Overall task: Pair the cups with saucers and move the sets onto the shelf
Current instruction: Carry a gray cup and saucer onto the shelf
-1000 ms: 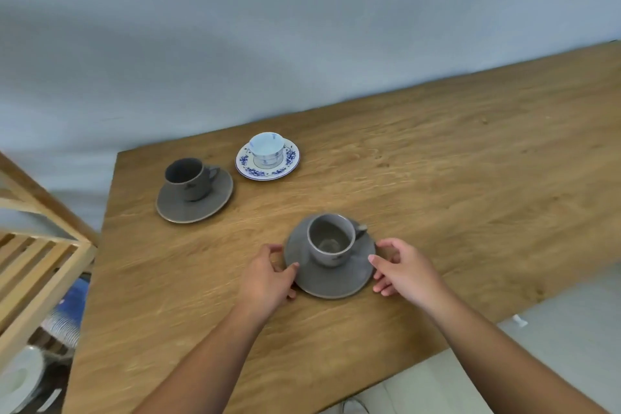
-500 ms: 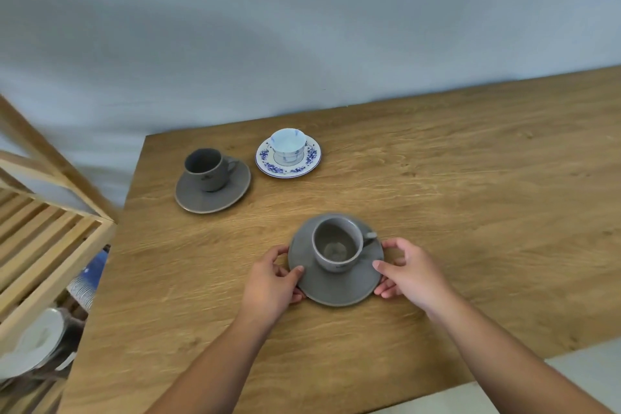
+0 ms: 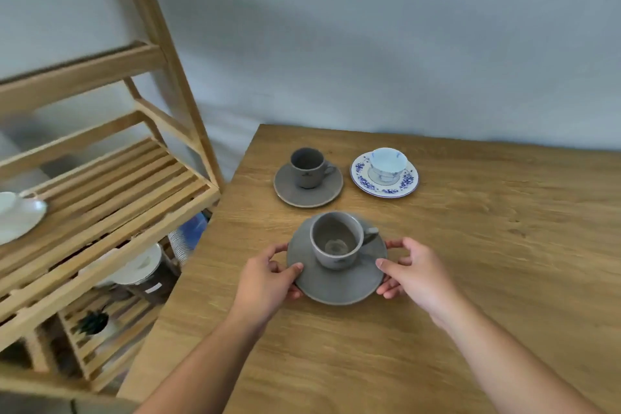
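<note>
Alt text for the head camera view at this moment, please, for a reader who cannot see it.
Both hands, left hand and right hand, grip opposite edges of a grey saucer carrying a grey cup on a wooden table. Behind sit another grey set and a blue-and-white set; a slatted wooden shelf stands left.

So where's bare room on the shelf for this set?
The slatted shelf is bare from the white dish at its left to its right corner post. The level below is crowded. Both hands grip the grey saucer.
</note>
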